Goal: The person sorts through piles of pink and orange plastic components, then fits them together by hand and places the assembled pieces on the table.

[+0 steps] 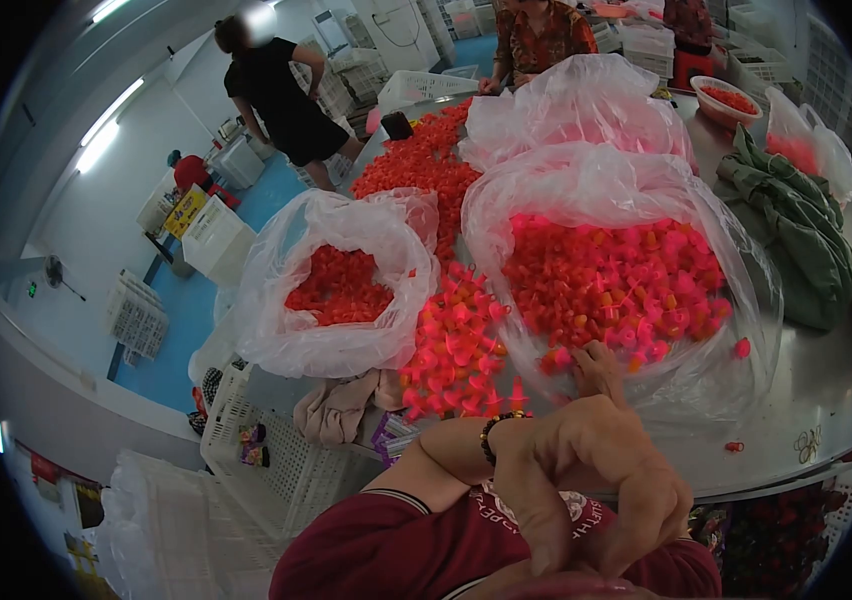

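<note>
My left hand [596, 475], with a beaded bracelet [491, 440] at the wrist, is large in the foreground. Its fingers curl down and together close to the camera, and whatever is between them is hidden. Beyond it my right hand [598, 370] rests at the near edge of a big clear plastic bag [586, 180], its fingers stretched toward the contents. Small glossy red and pink pieces [616, 280] fill that bag. A loose heap of pink pieces with ring-like ends [456, 345] lies left of it. My right forearm is mostly covered by my left hand.
A smaller plastic bag [276, 330] of red pieces stands left. More red pieces [416, 155] spread behind on the metal table [796, 400]. Green cloth [786, 230] and a pink bowl [726, 103] are right. White crates [276, 470] stand lower left. People [291, 90] are beyond the table.
</note>
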Demonstrator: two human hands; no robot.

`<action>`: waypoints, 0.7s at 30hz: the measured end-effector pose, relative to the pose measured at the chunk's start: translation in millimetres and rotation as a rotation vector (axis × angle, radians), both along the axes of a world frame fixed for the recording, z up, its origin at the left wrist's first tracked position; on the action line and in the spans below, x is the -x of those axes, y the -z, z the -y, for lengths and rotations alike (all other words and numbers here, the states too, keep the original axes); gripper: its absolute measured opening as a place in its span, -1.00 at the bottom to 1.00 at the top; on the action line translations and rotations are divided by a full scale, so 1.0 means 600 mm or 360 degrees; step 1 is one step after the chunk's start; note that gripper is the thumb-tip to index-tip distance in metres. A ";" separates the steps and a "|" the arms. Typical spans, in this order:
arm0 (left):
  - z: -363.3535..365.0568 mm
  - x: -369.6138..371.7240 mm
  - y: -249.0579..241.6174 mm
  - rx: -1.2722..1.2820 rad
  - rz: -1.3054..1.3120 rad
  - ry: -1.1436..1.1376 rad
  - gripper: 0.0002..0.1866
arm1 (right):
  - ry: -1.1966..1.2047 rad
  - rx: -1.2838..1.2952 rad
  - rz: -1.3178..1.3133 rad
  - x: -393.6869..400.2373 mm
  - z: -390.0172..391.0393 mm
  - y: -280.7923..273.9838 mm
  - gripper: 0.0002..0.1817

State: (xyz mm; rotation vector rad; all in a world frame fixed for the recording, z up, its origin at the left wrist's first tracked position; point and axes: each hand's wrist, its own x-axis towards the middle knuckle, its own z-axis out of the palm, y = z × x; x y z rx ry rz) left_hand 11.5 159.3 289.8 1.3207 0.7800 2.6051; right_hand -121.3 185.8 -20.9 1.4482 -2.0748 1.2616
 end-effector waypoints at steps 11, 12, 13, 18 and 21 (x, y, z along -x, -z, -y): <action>-0.015 0.011 0.046 -0.0072 -0.0174 -0.0085 -0.62 | -0.0095 -0.0289 0.0137 0.005 -0.004 -0.012 -0.73; -0.014 0.011 0.042 -0.0068 -0.0163 -0.0082 -0.63 | -0.0092 -0.0313 0.0122 0.006 -0.003 -0.011 -0.74; -0.013 0.010 0.039 -0.0064 -0.0152 -0.0078 -0.64 | -0.0087 -0.0337 0.0108 0.008 -0.003 -0.009 -0.74; -0.005 0.007 0.016 -0.0050 -0.0091 -0.0052 -0.71 | -0.0094 -0.0305 0.0084 0.012 -0.001 -0.001 -0.74; -0.001 0.006 0.004 -0.0040 -0.0058 -0.0038 -0.75 | -0.0092 -0.0293 0.0087 0.008 -0.002 -0.005 -0.74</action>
